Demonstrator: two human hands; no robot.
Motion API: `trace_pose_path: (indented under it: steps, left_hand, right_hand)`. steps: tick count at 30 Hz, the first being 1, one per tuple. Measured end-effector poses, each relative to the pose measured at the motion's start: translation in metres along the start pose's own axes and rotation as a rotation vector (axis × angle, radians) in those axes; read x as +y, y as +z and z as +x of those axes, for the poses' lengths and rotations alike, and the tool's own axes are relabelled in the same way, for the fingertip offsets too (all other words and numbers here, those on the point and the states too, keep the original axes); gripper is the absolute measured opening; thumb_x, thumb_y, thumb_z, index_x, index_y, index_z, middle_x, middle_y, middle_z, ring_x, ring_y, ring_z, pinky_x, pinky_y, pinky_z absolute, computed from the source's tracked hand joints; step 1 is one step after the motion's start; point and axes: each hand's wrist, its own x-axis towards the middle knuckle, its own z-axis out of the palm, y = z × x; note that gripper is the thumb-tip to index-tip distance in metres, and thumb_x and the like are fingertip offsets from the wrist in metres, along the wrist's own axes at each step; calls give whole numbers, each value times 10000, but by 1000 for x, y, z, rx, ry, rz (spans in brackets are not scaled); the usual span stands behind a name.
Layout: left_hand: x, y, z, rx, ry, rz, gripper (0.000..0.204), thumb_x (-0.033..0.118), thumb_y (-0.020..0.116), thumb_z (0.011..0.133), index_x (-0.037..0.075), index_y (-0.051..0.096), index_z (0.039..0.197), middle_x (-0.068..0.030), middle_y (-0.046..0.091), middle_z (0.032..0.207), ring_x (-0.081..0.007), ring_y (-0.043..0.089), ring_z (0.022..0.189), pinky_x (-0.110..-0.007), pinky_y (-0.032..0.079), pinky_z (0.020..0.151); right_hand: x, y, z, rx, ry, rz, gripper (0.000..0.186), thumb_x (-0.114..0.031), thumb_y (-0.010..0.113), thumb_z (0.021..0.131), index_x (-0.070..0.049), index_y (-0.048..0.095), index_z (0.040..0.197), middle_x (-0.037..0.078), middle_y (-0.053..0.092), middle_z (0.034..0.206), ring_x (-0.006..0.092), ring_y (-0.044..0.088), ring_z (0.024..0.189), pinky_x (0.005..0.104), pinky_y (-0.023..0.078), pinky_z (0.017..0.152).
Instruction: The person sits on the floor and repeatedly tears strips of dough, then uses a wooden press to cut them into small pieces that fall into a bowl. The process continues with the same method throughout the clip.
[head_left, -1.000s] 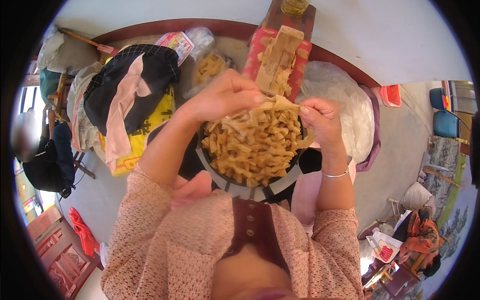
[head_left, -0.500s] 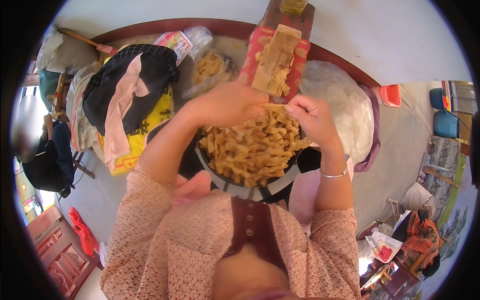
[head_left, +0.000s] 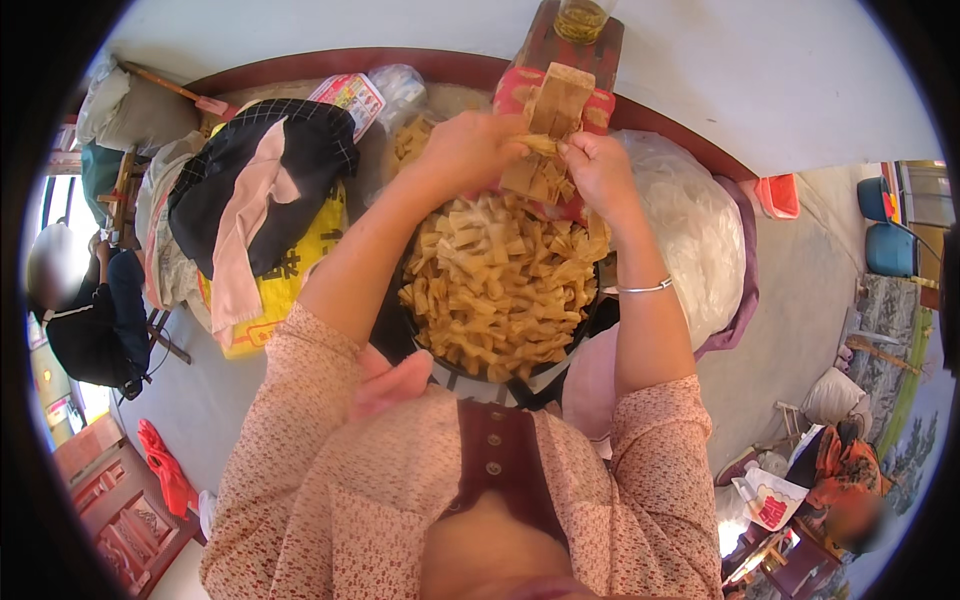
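My left hand [head_left: 475, 150] and my right hand [head_left: 600, 178] meet above a wooden board [head_left: 560, 95]. Between their pinched fingertips they hold a tan, ribbon-like strip [head_left: 541, 146], one end in each hand. More flat tan pieces [head_left: 540, 182] lie on the near end of the board, partly behind the fingers. Just below my hands, a round dark pan [head_left: 408, 312] is heaped with tan knotted strips [head_left: 500, 290]. A silver bangle [head_left: 645, 287] circles my right wrist.
A red patterned cloth [head_left: 518, 88] lies under the board on a dark wooden bench [head_left: 545, 45], where a glass of yellowish liquid [head_left: 582, 18] stands. Clear plastic sheeting [head_left: 675, 240] is on the right. Black cloth [head_left: 225, 195] covers a yellow bag [head_left: 285, 290] leftward. A person [head_left: 95, 320] sits far left.
Both hands have moved away from me, from over the pan's far edge to above the board, with the tan strip between them. More of the heap now shows.
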Motion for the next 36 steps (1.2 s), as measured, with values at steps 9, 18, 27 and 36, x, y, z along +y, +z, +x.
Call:
trace_pose_path:
  steps: [9,18,27,36]
  left_hand:
    - [9,-10,-36,-148,65,197,325,417,564,864,138,642,1012,-158,650,810,-386,615,813,-449,473,692]
    - [36,38,-60,-56,37,-984,477,368,323,1032,-40,529,1171,-62,614,671,-142,649,639,-266,525,601]
    - [42,-10,-45,184,-44,-1824,359,369,348,1018,119,398,765,41,293,606,-107,346,531,-256,359,493]
    - [24,-15,-53,732,316,-1122,372,368,457,989,55,484,789,19,323,591,-83,280,490,-240,240,455]
  right_hand:
    - [3,-19,-14,190,11,-21,299,-272,544,915,-21,609,767,148,587,601,286,567,509,369,464,510]
    - [-43,-2,-52,-568,434,1365,290,-326,509,975,-57,591,902,-12,462,535,57,406,382,223,371,359]
    - [-53,-5,-60,-806,357,1545,226,-239,473,994,-24,537,965,-47,373,568,19,339,394,190,351,366]
    - [-59,-3,-62,-780,428,1467,239,-223,467,990,-6,539,921,-52,362,585,13,330,433,180,334,385]
